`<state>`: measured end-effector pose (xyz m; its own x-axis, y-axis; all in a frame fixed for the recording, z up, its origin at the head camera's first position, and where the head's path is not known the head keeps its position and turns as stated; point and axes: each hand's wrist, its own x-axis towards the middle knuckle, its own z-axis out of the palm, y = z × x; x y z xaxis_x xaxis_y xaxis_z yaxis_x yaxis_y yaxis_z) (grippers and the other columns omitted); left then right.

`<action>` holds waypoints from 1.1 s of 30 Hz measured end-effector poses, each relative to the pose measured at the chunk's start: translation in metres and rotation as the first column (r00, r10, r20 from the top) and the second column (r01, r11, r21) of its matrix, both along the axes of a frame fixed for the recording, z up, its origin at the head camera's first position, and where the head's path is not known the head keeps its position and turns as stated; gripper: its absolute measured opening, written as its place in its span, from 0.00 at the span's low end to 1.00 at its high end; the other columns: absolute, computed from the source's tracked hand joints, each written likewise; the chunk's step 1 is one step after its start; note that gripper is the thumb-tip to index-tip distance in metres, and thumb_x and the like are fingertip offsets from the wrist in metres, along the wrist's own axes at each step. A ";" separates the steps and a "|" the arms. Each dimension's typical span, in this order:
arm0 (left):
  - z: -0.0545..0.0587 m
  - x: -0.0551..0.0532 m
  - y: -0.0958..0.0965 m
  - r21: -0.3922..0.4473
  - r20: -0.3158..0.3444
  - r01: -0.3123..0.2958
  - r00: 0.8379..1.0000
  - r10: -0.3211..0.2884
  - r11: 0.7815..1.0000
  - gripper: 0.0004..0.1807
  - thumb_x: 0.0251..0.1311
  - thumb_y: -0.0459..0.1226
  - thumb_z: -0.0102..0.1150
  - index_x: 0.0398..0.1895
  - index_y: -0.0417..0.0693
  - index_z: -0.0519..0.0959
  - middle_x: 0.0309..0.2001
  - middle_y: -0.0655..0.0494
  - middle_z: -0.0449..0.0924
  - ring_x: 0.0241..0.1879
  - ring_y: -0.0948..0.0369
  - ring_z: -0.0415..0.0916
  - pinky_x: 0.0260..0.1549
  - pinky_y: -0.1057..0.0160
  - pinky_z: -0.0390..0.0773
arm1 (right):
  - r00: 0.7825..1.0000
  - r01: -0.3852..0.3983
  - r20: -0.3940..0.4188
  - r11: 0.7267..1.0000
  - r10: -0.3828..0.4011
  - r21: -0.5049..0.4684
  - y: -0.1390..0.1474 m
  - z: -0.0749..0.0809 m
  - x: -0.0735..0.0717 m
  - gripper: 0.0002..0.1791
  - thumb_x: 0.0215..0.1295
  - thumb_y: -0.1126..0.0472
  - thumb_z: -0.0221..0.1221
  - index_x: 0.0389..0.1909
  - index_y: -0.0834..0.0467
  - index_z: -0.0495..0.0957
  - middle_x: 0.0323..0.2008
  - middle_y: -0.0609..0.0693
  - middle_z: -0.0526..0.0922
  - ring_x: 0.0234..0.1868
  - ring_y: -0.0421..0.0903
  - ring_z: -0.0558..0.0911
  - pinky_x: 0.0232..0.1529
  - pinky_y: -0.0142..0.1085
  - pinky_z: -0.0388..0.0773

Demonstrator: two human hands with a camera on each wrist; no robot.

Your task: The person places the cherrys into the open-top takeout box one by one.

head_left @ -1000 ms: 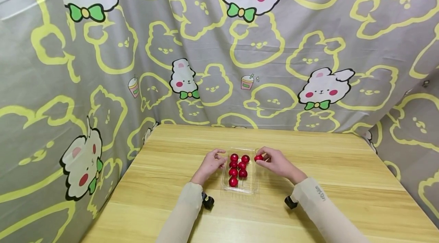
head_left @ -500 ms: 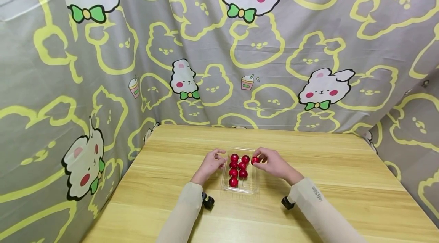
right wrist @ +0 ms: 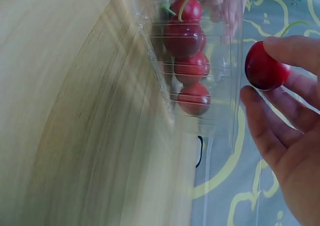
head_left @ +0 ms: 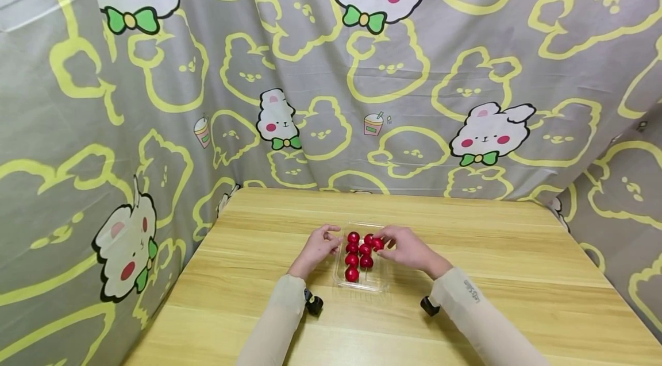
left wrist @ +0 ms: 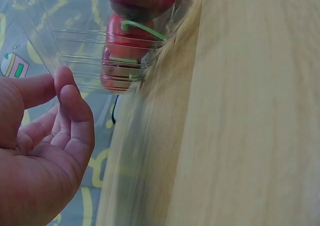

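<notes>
A clear plastic box [head_left: 376,277] stands on the table, with several red cherries [head_left: 352,260] inside, mostly along its left and middle. My left hand [head_left: 318,249] is at the box's left side; in the left wrist view its thumb and forefinger [left wrist: 65,80] pinch the rim. Between the thumb and fingers of my right hand [head_left: 412,250] is one cherry [right wrist: 266,68], held at the box's right part in the head view. A green stem [left wrist: 142,28] shows on a cherry through the wall of the box.
The wooden table [head_left: 491,274] reaches back to a grey curtain [head_left: 320,79] with yellow outlines and cartoon rabbits. The curtain hangs along the left and right sides too. Small black wrist cameras [head_left: 313,303] sit at both cuffs.
My right hand has moved left with its cherry, from outside the right rim to over the inside of the box. The left hand and the box have stayed in place.
</notes>
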<state>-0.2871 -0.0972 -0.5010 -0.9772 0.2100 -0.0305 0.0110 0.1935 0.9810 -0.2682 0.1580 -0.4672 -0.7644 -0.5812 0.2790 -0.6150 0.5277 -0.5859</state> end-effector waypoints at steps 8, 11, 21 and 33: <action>0.002 0.000 0.000 -0.008 -0.006 -0.004 1.000 0.004 1.000 0.19 0.62 0.29 0.57 0.56 0.31 0.71 0.28 0.50 0.74 0.24 0.63 0.75 0.27 0.66 0.79 | 0.994 -0.101 -0.043 0.994 0.103 0.043 -0.008 0.004 0.002 0.16 0.57 0.67 0.63 0.48 0.60 0.79 0.43 0.48 0.78 0.38 0.42 0.79 0.38 0.37 0.81; 0.002 0.000 0.000 -0.006 -0.012 -0.003 1.000 0.003 1.000 0.19 0.61 0.29 0.57 0.56 0.31 0.71 0.28 0.50 0.74 0.24 0.63 0.75 0.27 0.65 0.79 | 0.991 -0.127 -0.037 0.991 0.129 0.048 -0.010 0.004 0.002 0.16 0.59 0.65 0.62 0.49 0.59 0.80 0.42 0.47 0.78 0.37 0.42 0.79 0.38 0.38 0.81; 0.001 0.001 0.000 -0.007 -0.003 -0.004 1.000 0.004 1.000 0.20 0.62 0.29 0.57 0.56 0.31 0.71 0.29 0.49 0.74 0.24 0.62 0.75 0.27 0.66 0.79 | 0.990 -0.139 0.001 0.982 0.140 0.130 -0.014 -0.002 0.003 0.18 0.57 0.65 0.63 0.51 0.60 0.79 0.47 0.50 0.80 0.42 0.44 0.79 0.40 0.41 0.80; 0.002 0.000 0.000 -0.004 0.006 0.004 1.000 -0.004 1.000 0.20 0.62 0.29 0.57 0.57 0.31 0.70 0.31 0.46 0.75 0.26 0.61 0.76 0.31 0.61 0.80 | 0.974 -0.221 -0.015 0.957 0.228 0.188 -0.018 -0.006 0.002 0.14 0.54 0.65 0.66 0.44 0.58 0.82 0.40 0.44 0.80 0.37 0.38 0.79 0.37 0.31 0.78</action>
<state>-0.2869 -0.0977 -0.4990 -0.9761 0.2140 -0.0375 0.0057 0.1978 0.9802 -0.2657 0.1404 -0.4734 -0.5999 -0.7804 0.1766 -0.7490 0.4700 -0.4671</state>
